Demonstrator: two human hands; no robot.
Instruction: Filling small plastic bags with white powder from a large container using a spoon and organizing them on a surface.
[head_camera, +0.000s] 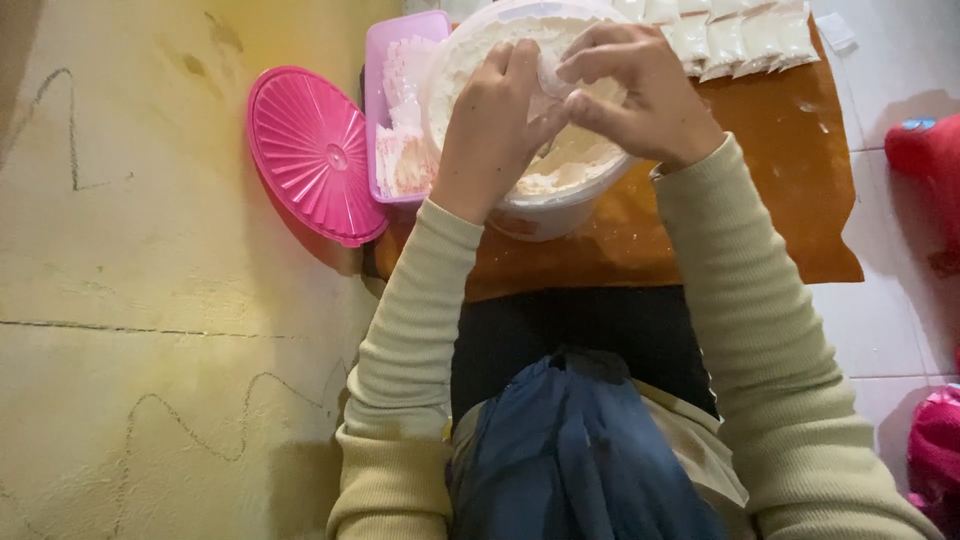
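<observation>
Across the orange-brown surface (780, 200) in front of us, we are working through the white powder, and the layout suggests we are somewhere in the middle of it. At the far edge, rows of small filled clear plastic packets (735, 35) are already lying side by side, so a good share looks finished. Nearer us, the big round white plastic tub (560, 205) is still holding a deep heap of white powder (570, 165), which we judge as plenty left to portion. Left of the tub, touching it, a pink rectangular plastic tray (385, 55) is holding what look like flat clear bags. Its neighbour, a round ribbed pink plastic lid (315, 150), is leaning off the surface's edge. Over the tub, our left hand (495, 125) and right hand (640, 90) are meeting, fingers pinched closed around one small clear plastic bag (553, 78); whether it is filled yet we cannot tell.
</observation>
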